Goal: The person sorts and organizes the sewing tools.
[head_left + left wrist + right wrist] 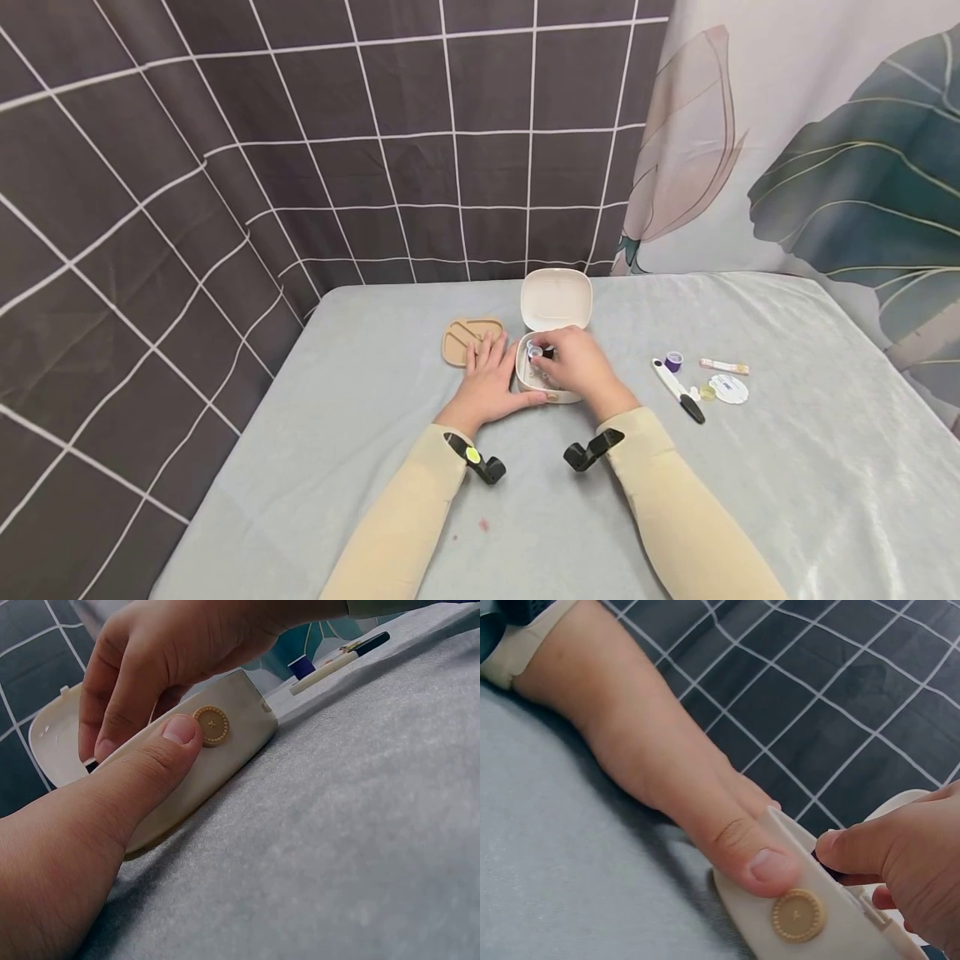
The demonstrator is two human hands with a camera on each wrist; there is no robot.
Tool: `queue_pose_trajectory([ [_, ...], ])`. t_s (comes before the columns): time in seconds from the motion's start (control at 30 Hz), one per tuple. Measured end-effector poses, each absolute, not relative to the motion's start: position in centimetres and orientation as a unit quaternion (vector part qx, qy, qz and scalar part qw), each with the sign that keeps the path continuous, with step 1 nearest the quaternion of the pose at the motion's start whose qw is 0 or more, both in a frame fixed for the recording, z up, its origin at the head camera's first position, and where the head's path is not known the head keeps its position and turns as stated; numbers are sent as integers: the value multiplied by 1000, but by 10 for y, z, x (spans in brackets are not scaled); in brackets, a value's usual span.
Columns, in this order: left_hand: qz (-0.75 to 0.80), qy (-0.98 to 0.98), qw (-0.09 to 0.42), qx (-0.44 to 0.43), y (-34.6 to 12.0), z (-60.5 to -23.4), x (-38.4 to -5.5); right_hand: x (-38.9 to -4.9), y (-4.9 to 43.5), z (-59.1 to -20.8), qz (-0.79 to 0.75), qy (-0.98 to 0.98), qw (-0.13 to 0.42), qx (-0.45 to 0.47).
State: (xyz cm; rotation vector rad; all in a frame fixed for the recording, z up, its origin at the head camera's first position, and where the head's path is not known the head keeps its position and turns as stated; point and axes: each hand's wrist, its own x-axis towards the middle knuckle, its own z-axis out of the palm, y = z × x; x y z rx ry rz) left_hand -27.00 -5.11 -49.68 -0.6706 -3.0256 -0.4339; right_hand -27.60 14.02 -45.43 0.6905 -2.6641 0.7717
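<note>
A cream box (551,397) sits on the bed-like surface with its lid (557,298) tipped back behind it. My left hand (487,387) steadies the box from the left, thumb laid along the front wall near a round tan button-shaped clasp (212,726). Its other fingers stretch out flat over a tan compartment tray (455,343) beside the box. My right hand (577,362) reaches into the box from the right and pinches a small thread spool (535,352) between thumb and fingers. In both wrist views only a dark bit of what it pinches shows.
To the right lie a purple thread spool (673,361), a white stick-like tool with a black end (678,390), a folded strip (724,366), a white scalloped disc (729,388) and a small yellowish round piece (707,392). A dark checked curtain (405,167) hangs behind.
</note>
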Motion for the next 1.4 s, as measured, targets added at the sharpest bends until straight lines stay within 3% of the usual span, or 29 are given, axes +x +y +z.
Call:
queue_pose_trajectory([
  [1.4, -138, -968, 2, -212, -51, -495, -270, -271, 123, -461, 188, -957, 155, 156],
])
